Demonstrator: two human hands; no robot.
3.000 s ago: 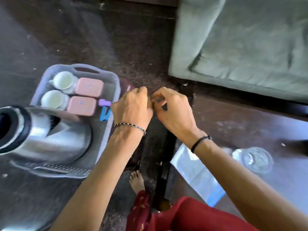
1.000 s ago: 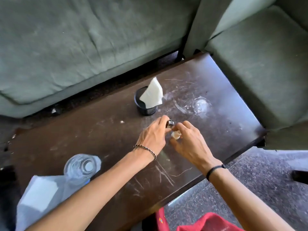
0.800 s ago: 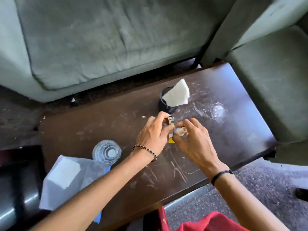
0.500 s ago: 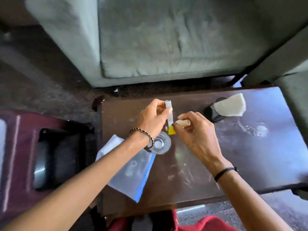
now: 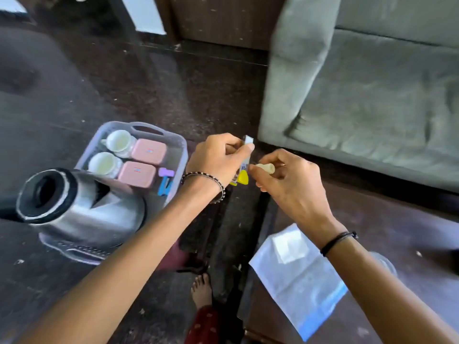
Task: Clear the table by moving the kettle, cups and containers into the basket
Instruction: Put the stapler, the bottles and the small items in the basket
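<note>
The kettle (image 5: 82,207), steel with a black-rimmed mouth, sits in the near end of the grey basket (image 5: 183,155), which stands on the dark floor. At the basket's far end are two white cups (image 5: 119,140), one behind the other, and just right of them two pink containers (image 5: 148,150) with their lids on. A purple clip (image 5: 166,173) and a blue one lie against the basket's right wall.

Right of the basket and above the floor, both hands are raised close together. The left grip (image 5: 216,157) is clenched round a small tube (image 5: 244,167), with its flat silver end pointing up and its yellow part below the fingers. The right grip (image 5: 285,177) pinches a small cream cap (image 5: 265,168) between thumb and fingers, just beside the tube.

Further right of the basket is the dark desk (image 5: 397,232), which carries a clear plastic bag (image 5: 298,269) with a blue edge. A glass (image 5: 385,263) sits beside the bag, mostly hidden behind the right forearm. A green sofa (image 5: 372,95) stands beyond the desk. A bare foot (image 5: 202,289) rests on the floor between basket and desk.
</note>
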